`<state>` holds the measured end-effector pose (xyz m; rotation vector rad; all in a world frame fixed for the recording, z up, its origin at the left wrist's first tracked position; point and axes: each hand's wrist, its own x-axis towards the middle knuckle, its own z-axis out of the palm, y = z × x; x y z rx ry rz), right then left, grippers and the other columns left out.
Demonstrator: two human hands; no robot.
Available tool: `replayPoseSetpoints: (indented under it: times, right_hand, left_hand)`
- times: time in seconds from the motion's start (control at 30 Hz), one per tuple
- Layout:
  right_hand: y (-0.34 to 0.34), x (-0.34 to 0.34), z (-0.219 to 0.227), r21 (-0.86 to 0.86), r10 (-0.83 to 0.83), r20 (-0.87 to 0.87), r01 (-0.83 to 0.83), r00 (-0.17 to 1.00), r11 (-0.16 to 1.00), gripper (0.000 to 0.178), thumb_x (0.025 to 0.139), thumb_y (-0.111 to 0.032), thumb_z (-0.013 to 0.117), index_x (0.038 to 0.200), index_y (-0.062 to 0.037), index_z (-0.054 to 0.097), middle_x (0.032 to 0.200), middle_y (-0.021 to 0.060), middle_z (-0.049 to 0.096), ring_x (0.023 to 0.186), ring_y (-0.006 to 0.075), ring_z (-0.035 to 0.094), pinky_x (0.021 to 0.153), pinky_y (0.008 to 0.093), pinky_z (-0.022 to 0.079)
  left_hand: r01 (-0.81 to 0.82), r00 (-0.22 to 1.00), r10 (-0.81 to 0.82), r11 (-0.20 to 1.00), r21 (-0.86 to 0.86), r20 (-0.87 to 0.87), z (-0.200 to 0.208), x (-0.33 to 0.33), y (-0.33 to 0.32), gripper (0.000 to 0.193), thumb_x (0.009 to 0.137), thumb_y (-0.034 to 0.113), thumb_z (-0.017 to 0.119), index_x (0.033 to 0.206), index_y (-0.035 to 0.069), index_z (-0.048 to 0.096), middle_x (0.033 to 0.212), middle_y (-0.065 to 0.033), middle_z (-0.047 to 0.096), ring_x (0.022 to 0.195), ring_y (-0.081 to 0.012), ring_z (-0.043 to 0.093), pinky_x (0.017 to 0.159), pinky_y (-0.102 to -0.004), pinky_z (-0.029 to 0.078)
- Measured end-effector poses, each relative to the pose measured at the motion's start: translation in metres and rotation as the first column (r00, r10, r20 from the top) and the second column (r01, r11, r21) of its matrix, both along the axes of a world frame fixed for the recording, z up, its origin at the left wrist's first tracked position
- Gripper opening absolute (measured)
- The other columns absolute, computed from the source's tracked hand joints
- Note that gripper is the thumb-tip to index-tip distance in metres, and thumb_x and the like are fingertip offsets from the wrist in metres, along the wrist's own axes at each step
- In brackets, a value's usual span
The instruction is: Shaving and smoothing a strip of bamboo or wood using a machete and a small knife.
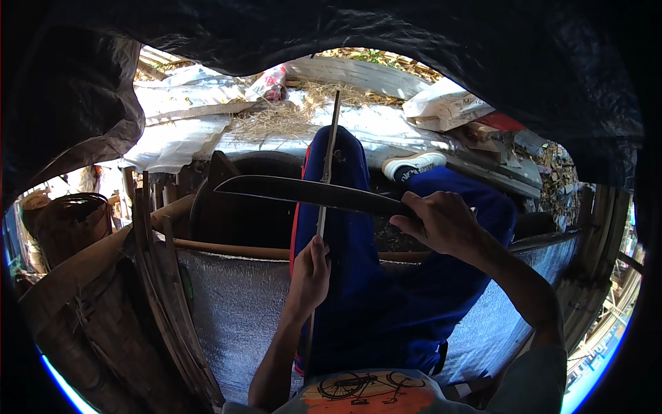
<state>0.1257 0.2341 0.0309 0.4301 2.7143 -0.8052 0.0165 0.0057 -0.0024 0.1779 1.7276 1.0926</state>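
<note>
My left hand (310, 276) is closed round a thin bamboo strip (333, 134), thumb on top. The strip runs lengthwise over my left thigh, its far end rising past the knee. In my right hand (441, 219) is a machete (296, 190) with a long, broad, dark blade, held by the handle end, which my fingers mostly hide. The blade lies crosswise over the strip, a little beyond my left hand, its tip pointing left. Whether the edge touches the strip I cannot tell.
My legs in blue trousers (407, 297) straddle a low barrier covered in silvery foil (234, 310). Split bamboo slats (148, 255) and a woven basket (69, 228) stand left. Pale shavings (269, 123) lie on white sheeting ahead. Dark sheeting (414, 31) hangs overhead.
</note>
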Motion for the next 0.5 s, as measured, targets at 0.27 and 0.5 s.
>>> replayPoseSetpoints:
  times: [0.27,0.5]
  right_hand:
    - [0.002,0.003,-0.016,0.070,0.100,-0.012,-0.099,0.995,0.993,0.051,0.090,-0.054,0.049,0.081,-0.0040,0.057,0.051,0.0077,0.058,0.044,0.0222,0.061,0.041,0.0350,0.050]
    - [-0.018,0.013,0.010,0.097,0.138,-0.044,-0.133,0.989,0.986,0.052,0.091,-0.053,0.047,0.082,-0.0028,0.058,0.050,0.0073,0.057,0.044,0.0217,0.061,0.040,0.0346,0.049]
  left_hand:
    - [0.015,1.000,-0.015,0.999,-0.032,-0.004,-0.007,0.003,0.004,0.049,0.101,0.044,0.022,0.072,0.008,0.039,0.059,0.0038,0.028,0.047,-0.0032,0.026,0.041,-0.0228,0.023]
    - [-0.031,0.999,0.031,1.000,0.000,0.020,-0.002,0.002,0.000,0.049,0.102,0.043,0.022,0.072,0.007,0.039,0.057,0.0029,0.028,0.046,-0.0046,0.027,0.041,-0.0242,0.025]
